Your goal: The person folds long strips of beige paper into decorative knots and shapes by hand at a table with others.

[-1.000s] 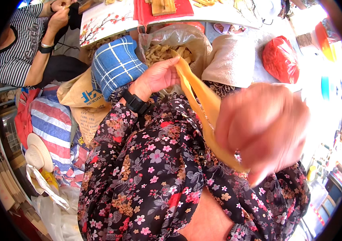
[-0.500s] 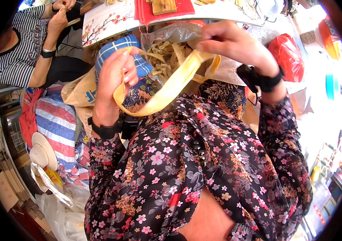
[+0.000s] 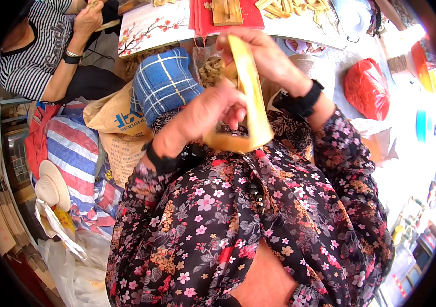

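A long, flat, pale yellow strip (image 3: 253,97) hangs in a loop in front of my chest, its lower bend (image 3: 236,143) just above the floral shirt. My left hand (image 3: 205,110) is closed at the strip's left side, fingers curled and slightly blurred. Higher up and to the right, my right hand (image 3: 264,55) pinches the strip's upper part, which hides some of its fingers. Behind the hands, a clear bag of similar strips (image 3: 210,70) is partly covered.
Ahead stands a white table (image 3: 149,33) with a red cloth (image 3: 252,16), a wooden block (image 3: 227,11) and cut yellow pieces (image 3: 284,7). A blue checked cushion (image 3: 165,82) and paper sack (image 3: 118,115) lie left. Another person (image 3: 38,56) sits far left; a red bag (image 3: 366,88) is right.
Both hands have come closer together: my left moved right and down, my right moved left. The strip, stretched between them before, now hangs in a narrower upright loop.
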{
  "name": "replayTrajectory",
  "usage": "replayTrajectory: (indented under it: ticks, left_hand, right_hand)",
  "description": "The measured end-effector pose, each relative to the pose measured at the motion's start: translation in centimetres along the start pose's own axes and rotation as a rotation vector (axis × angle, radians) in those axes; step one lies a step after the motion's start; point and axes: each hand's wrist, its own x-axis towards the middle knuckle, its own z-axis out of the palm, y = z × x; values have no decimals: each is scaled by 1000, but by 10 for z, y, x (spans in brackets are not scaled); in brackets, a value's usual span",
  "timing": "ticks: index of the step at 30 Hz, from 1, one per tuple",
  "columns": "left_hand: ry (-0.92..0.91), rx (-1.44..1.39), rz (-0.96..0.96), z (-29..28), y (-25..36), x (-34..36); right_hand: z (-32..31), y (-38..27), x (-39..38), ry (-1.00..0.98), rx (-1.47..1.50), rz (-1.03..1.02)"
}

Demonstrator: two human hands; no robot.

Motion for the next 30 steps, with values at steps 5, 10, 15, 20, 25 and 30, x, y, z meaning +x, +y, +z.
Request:
replayTrajectory:
  ticks: [5,10,15,20,25,30]
  left_hand:
    - [104,-751,-85,-47,-50,20]
    - [170,-1119,-89,-58,-79,43]
    - [485,-1077,49,-74,-76,28]
    - [444,-691,193,-40,-17,4]
    - [812,-111,385,-26,5,-3]
    - [660,9,173,-36,-33,11]
  right_hand:
    - [7,-68,-28,-320,-24,-173]
    - [26,-95,-44,-707,-102,-419]
    - [12,-117,-52,-129,-204,-524]
    - [19,-98,-43,175,-349,-492]
    - [3,36,-5,-284,-977,-88]
    - [-24,132,32,-544,-1290,426]
